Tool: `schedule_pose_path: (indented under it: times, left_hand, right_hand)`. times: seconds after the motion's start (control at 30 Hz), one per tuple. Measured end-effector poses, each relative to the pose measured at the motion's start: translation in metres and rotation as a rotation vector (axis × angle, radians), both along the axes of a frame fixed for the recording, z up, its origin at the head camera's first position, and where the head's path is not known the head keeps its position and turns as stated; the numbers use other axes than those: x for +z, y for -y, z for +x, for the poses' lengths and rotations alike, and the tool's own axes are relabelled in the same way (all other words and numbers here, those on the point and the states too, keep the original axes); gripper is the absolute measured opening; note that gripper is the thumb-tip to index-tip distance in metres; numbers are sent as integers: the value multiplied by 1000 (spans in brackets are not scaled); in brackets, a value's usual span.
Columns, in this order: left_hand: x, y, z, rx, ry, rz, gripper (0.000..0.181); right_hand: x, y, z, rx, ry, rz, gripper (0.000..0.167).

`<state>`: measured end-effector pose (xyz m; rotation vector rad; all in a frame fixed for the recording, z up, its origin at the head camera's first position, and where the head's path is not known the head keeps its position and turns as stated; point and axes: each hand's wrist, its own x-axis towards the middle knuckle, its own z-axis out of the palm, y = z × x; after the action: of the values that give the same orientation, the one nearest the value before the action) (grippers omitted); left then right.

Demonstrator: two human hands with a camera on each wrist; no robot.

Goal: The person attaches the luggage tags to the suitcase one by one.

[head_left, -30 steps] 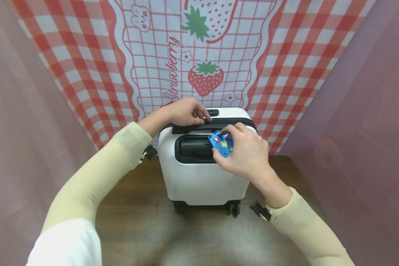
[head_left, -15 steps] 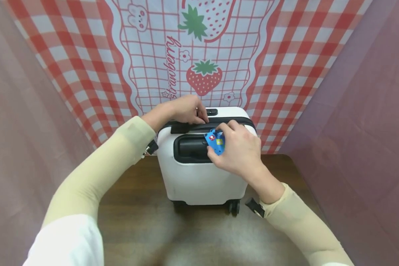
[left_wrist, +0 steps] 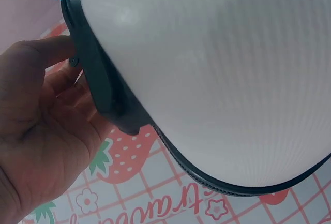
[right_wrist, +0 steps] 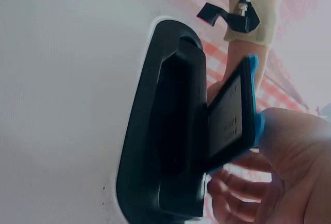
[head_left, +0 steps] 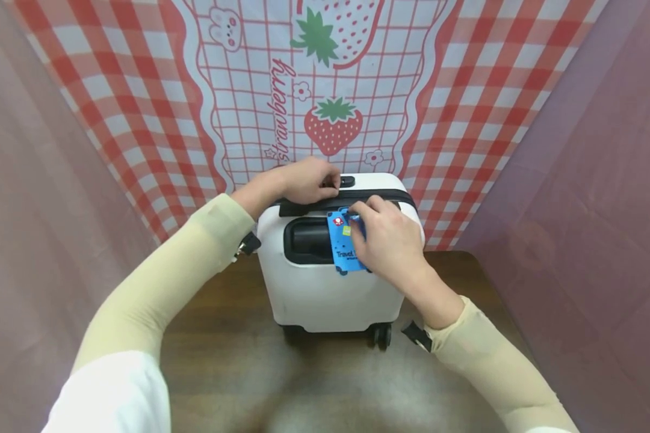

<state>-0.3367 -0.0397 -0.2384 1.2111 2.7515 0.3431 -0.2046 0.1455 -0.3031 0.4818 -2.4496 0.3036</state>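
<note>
A white suitcase (head_left: 325,300) stands upright with a black zipper (head_left: 376,195) along its top and a recessed black handle (head_left: 306,240). My left hand (head_left: 309,180) bends over the zipper, its thumb and forefinger pinching a small black zipper pull (left_wrist: 74,61) that is mostly hidden. To the right, my right hand (head_left: 392,237) holds a blue luggage tag (head_left: 342,255) near its top, thumb across its face. The tag hangs in front of the black handle, its printed front outward. In the right wrist view the tag's dark-framed back (right_wrist: 227,118) is beside the handle recess.
A red-and-white checked cloth (head_left: 466,120) with strawberries hangs behind the suitcase. Pinkish curtains (head_left: 574,198) flank both sides. The suitcase's wheels (head_left: 381,337) rest on a brown wooden surface (head_left: 222,361).
My right hand has shifted left with the luggage tag, which has turned so more of its face and lettering shows. My left thumb and forefinger have come together at the zipper.
</note>
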Motion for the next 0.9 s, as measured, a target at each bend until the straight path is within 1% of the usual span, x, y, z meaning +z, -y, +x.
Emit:
schedule_pose_path:
  times: [0.13,0.3,0.43,0.53,0.67,0.8,0.9]
  left_hand:
    - [-1,1,3,-6,-10,34,15]
    - [-1,4,7,-19,-57,94,15]
    - [-3,4,13,-21,-77,155,14]
    - [-7,4,19,-9,-89,216,13]
    - [-15,4,25,25,-113,342,12]
    - [-24,5,28,80,-121,480,14]
    - [-28,5,29,98,-133,546,15]
  right_hand:
    - [2,-2,-6,77,-5,-89,24]
    - [3,-4,-15,179,-2,-190,16]
    - [1,-5,-22,220,-2,-242,11]
    - [0,-6,-27,252,13,-292,11]
    - [0,-7,-34,262,42,-336,14]
    - [1,-8,-40,238,93,-367,15]
    - [3,-8,-44,229,139,-392,18]
